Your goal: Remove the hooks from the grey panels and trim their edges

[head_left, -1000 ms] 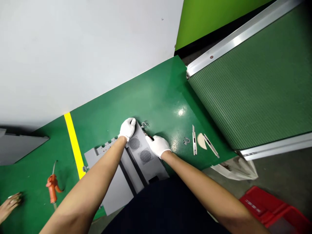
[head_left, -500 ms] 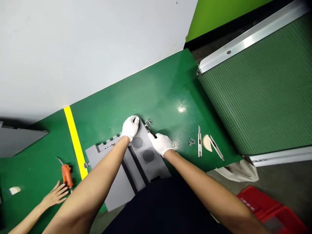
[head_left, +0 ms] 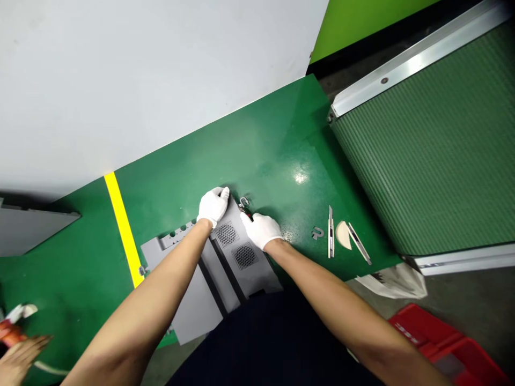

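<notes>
A grey panel with two square vent grilles lies on the green bench top in front of me. My left hand, in a white glove, is closed on the panel's far edge near its upper corner. My right hand, also gloved, is closed around a small black-and-red tool, mostly hidden by the fingers. This tool's tip is at the panel's right edge, beside a grey hook-shaped clip. A similar clip sticks out at the panel's left edge.
To the right lie a loose hook-shaped piece, two utility knives and a cream disc. Beyond them stands a green ribbed conveyor. A red bin is below right. A co-worker's hand holds an orange glue gun.
The co-worker's hand has moved left and taken up the orange glue gun. My right hand has shifted slightly up and left with the tool. My left hand stays at the panel edge.
</notes>
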`<state>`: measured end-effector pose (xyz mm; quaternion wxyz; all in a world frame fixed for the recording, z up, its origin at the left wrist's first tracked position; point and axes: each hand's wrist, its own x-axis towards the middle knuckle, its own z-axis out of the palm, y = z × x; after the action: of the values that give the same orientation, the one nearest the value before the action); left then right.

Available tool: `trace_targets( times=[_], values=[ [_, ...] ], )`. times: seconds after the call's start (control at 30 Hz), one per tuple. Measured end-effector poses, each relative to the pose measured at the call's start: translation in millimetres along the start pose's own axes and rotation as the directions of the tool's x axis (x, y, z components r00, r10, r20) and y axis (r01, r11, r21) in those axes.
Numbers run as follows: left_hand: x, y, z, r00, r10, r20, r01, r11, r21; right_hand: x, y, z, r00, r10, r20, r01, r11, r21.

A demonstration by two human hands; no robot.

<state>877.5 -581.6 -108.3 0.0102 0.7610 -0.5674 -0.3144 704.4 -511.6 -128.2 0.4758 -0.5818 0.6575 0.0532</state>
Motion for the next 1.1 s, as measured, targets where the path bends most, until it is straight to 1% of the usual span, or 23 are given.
trace_targets(
  times=[0.03,0.07,0.1,0.13,0.17,0.2,0.23,0.27,0.3,0.37,0.43,0.47,0.53,0.6,0.67,0.73,0.77,0.83,0.87,0.9,0.97,1.03,1.1],
  values=[
    [4.3,0.1,-2.9,0.999,0.011,0.035,-0.011,1.0,0.014,0.1,0.2,0.4,1.0,-0.003,-0.007,0.003,1.0,-0.008],
    [9.1,0.5,-5.6,0.995,0.051,0.08,-0.053,0.998,0.019,0.1,0.2,0.6,1.0,-0.006,-0.011,0.005,1.0,-0.016],
    [14.1,1.2,-7.7,0.983,0.123,0.137,-0.124,0.992,0.005,0.1,0.2,0.7,1.0,-0.008,-0.011,0.008,1.0,-0.023],
    [19.2,2.5,-9.1,0.955,0.21,0.208,-0.209,0.978,-0.028,0.1,0.0,0.8,1.0,-0.012,-0.012,0.012,1.0,-0.029],
    [24.3,4.3,-9.6,0.911,0.293,0.289,-0.285,0.956,-0.069,0.0,-0.3,0.8,1.0,-0.018,-0.014,0.018,0.999,-0.035],
    [29.1,6.7,-9.2,0.859,0.352,0.373,-0.339,0.935,-0.102,-0.3,-0.7,0.9,1.0,-0.025,-0.019,0.024,0.999,-0.042],
    [33.8,9.7,-7.9,0.811,0.375,0.449,-0.363,0.924,-0.117,-0.7,-1.4,1.1,0.999,-0.03,-0.028,0.029,0.998,-0.05],
    [38.3,13.4,-5.8,0.777,0.362,0.515,-0.363,0.926,-0.102,-1.4,-2.2,1.3,0.999,-0.032,-0.037,0.03,0.998,-0.059],
    [42.7,17.6,-3.1,0.759,0.321,0.567,-0.351,0.935,-0.061,-2.1,-3.2,1.6,0.998,-0.031,-0.048,0.028,0.997,-0.07],
    [50.9,26.6,3.1,0.755,0.23,0.614,-0.344,0.936,0.071,-4.0,-5.7,1.9,0.998,-0.024,-0.066,0.018,0.995,-0.093],
    [58.0,34.3,8.3,0.756,0.163,0.634,-0.359,0.913,0.195,-5.8,-8.0,1.9,0.997,-0.02,-0.075,0.011,0.993,-0.118],
    [60.8,36.7,9.8,0.749,0.141,0.648,-0.371,0.899,0.233,-6.4,-8.8,1.8,0.997,-0.021,-0.076,0.011,0.991,-0.13],
    [63.5,37.0,10.2,0.721,0.14,0.678,-0.38,0.898,0.22,-6.7,-9.3,1.9,0.997,-0.023,-0.072,0.012,0.989,-0.145],
    [61.3,31.1,7.0,0.703,0.191,0.685,-0.339,0.937,0.088,-5.7,-8.0,2.4,0.997,-0.027,-0.07,0.017,0.989,-0.148],
    [54.4,21.2,1.3,0.71,0.279,0.647,-0.276,0.955,-0.11,-4.1,-5.9,3.2,0.997,-0.034,-0.064,0.025,0.99,-0.138],
    [45.5,11.5,-4.5,0.731,0.359,0.58,-0.242,0.932,-0.271,-3.0,-4.1,3.6,0.997,-0.04,-0.063,0.031,0.991,-0.13],
    [41.7,7.8,-6.5,0.74,0.388,0.55,-0.241,0.916,-0.322,-2.8,-3.6,3.6,0.997,-0.04,-0.063,0.032,0.991,-0.128],
    [38.1,4.3,-7.7,0.744,0.419,0.52,-0.251,0.897,-0.364,-3.2,-3.8,3.2,0.998,-0.033,-0.062,0.025,0.992,-0.127],
    [39.1,4.9,-6.3,0.747,0.411,0.523,-0.248,0.902,-0.354,-3.6,-4.3,2.9,0.998,-0.028,-0.057,0.021,0.992,-0.127],
    [42.0,7.2,-3.7,0.756,0.379,0.534,-0.236,0.918,-0.318,-4.2,-5.1,2.7,0.998,-0.025,-0.054,0.018,0.992,-0.128],
    [52.2,16.3,4.6,0.785,0.261,0.561,-0.204,0.965,-0.163,-5.5,-6.8,2.9,0.998,-0.028,-0.059,0.02,0.99,-0.139],
    [63.9,28.7,13.8,0.81,0.153,0.566,-0.196,0.98,0.016,-6.2,-7.7,3.4,0.996,-0.038,-0.083,0.025,0.988,-0.153],
    [70.9,38.7,19.5,0.815,0.117,0.567,-0.228,0.965,0.128,-6.1,-7.1,3.7,0.995,-0.033,-0.098,0.018,0.988,-0.154]
  ],
)
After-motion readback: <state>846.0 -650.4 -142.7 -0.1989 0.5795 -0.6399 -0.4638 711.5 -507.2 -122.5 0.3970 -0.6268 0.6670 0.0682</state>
